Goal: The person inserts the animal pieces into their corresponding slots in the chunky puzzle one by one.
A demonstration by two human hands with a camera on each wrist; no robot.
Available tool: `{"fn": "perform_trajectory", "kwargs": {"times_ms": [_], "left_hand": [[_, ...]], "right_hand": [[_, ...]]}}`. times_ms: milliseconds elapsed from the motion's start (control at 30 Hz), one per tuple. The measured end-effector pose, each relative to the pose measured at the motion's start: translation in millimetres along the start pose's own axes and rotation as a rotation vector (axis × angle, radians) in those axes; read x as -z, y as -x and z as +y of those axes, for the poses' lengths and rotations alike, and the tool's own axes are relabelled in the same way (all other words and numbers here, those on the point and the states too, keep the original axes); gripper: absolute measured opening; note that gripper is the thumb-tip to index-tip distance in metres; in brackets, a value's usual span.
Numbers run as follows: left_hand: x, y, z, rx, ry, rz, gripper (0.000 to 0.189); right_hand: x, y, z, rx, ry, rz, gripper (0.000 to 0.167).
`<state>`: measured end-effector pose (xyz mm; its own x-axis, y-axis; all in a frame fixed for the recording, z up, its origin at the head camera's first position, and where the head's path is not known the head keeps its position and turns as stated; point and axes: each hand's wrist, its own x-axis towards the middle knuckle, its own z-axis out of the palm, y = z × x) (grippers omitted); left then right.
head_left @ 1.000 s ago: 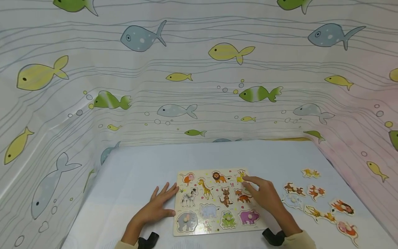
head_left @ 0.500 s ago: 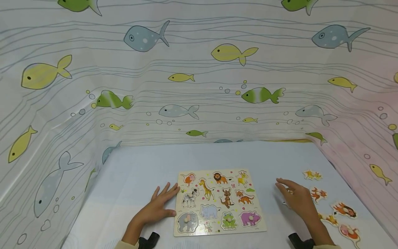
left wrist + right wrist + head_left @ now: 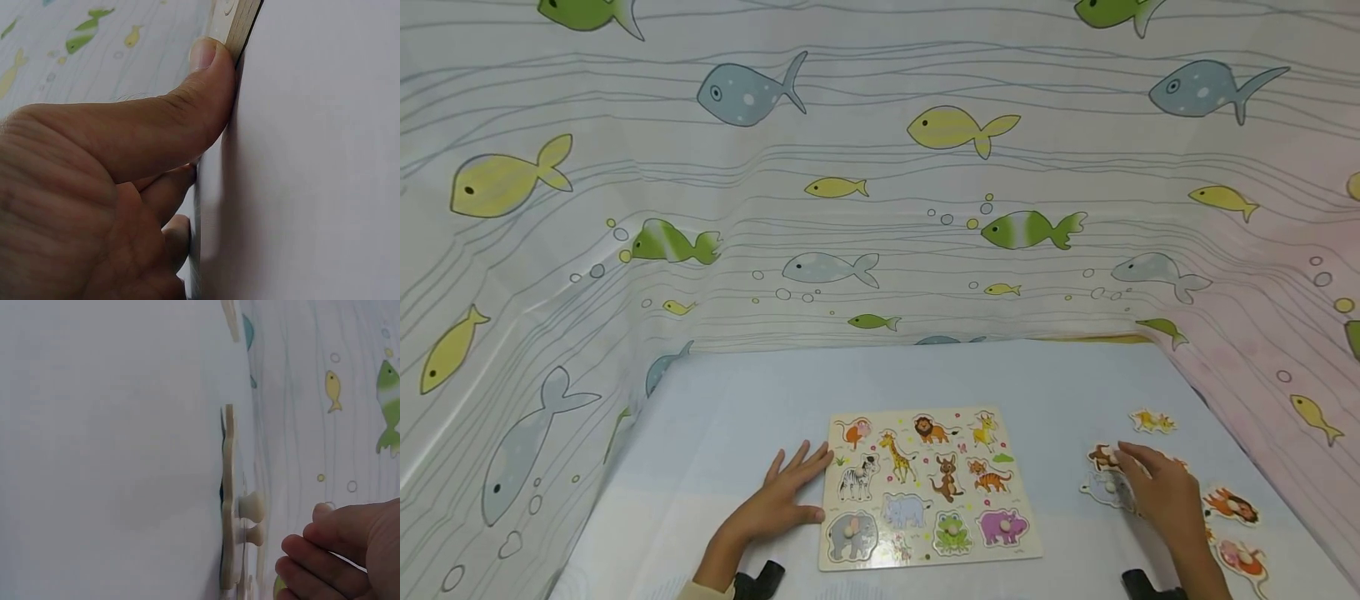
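Note:
A wooden animal puzzle board [image 3: 917,527] lies on the white table. My left hand [image 3: 784,500] rests at its left side with fingers spread; in the left wrist view the thumb [image 3: 209,94] touches the board's edge. My right hand [image 3: 1168,492] hovers over the loose puzzle pieces on the right. Nearest its fingertips are a brown animal piece [image 3: 1102,457] and a pale grey-blue piece [image 3: 1099,487]. In the right wrist view, loosely bent fingers [image 3: 319,565] stand apart from a knob [image 3: 252,507] on a piece. Part of the brown piece is hidden by the hand.
A yellow piece [image 3: 1153,421] lies farther back. A lion piece [image 3: 1231,506] and a pink monkey piece [image 3: 1242,557] lie right of the right hand, which covers other pieces. A knobbed elephant piece [image 3: 852,535] sits in the board. A fish-patterned sheet [image 3: 880,225] surrounds the table.
My right hand has moved from the board's upper right corner rightward to the loose pieces, uncovering the yellow animal picture there. The left hand has stayed at the board.

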<state>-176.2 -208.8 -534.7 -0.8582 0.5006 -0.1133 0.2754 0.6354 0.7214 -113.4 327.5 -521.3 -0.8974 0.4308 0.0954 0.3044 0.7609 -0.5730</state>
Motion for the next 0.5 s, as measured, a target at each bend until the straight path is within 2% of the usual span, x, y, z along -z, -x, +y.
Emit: {"fn": "perform_trajectory", "kwargs": {"times_ms": [67, 167, 367, 500], "left_hand": [[-0.2, 0.0, -0.3, 0.001, 0.000, 0.000, 0.092], [0.1, 0.0, -0.6, -0.001, -0.005, 0.002, 0.093], [1.0, 1.1, 1.2, -0.004, -0.008, -0.001, 0.093], [1.0, 1.3, 2.5, -0.004, -0.001, -0.002, 0.093]], "right_hand": [[-1, -1.4, 1, -0.057, 0.007, -0.014, 0.040], [-3, -2.9, 3, -0.067, 0.015, -0.007, 0.040], [-10, -4.4, 14, 0.037, 0.039, 0.015, 0.041], [-13, -5.9, 18, 0.063, 0.045, 0.004, 0.043]]}}
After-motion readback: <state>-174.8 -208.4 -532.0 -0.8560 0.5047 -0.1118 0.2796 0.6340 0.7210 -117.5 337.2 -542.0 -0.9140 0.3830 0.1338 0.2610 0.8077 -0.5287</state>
